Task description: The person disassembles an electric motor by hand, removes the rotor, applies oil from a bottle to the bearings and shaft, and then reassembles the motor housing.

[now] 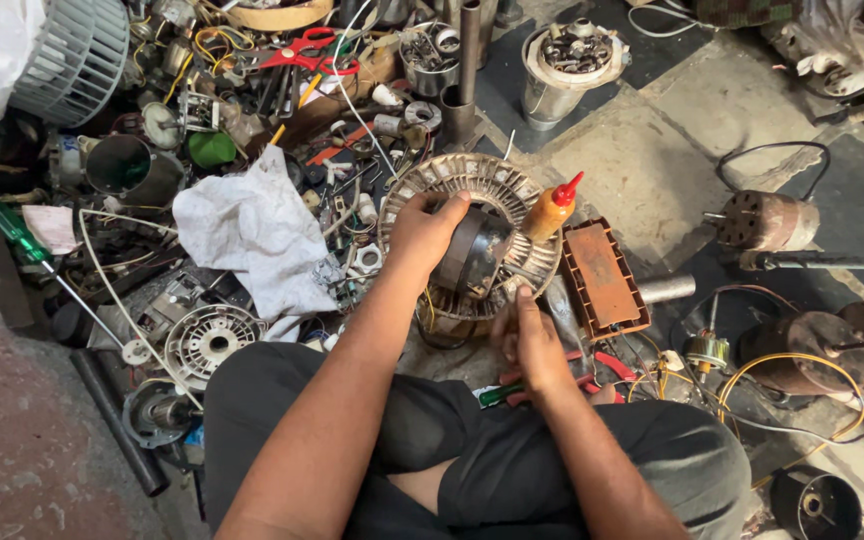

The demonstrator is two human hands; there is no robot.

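A round fan motor stator [472, 240] lies on the floor [642, 170] just in front of the person's knees, its flat face turned up toward the camera and its axis near vertical. The left hand [424, 232] reaches forward with the arm nearly straight, fingers closed over the dark hub at the centre. The right hand [530, 340] rests at the near rim, fingers curled; what it grips cannot be told. An orange squeeze bottle [552, 208] leans beside the stator.

A floor-level motor repair workshop: fan motors [762, 220], a blower wheel [77, 55], screwdrivers [22, 240] and scattered metal parts
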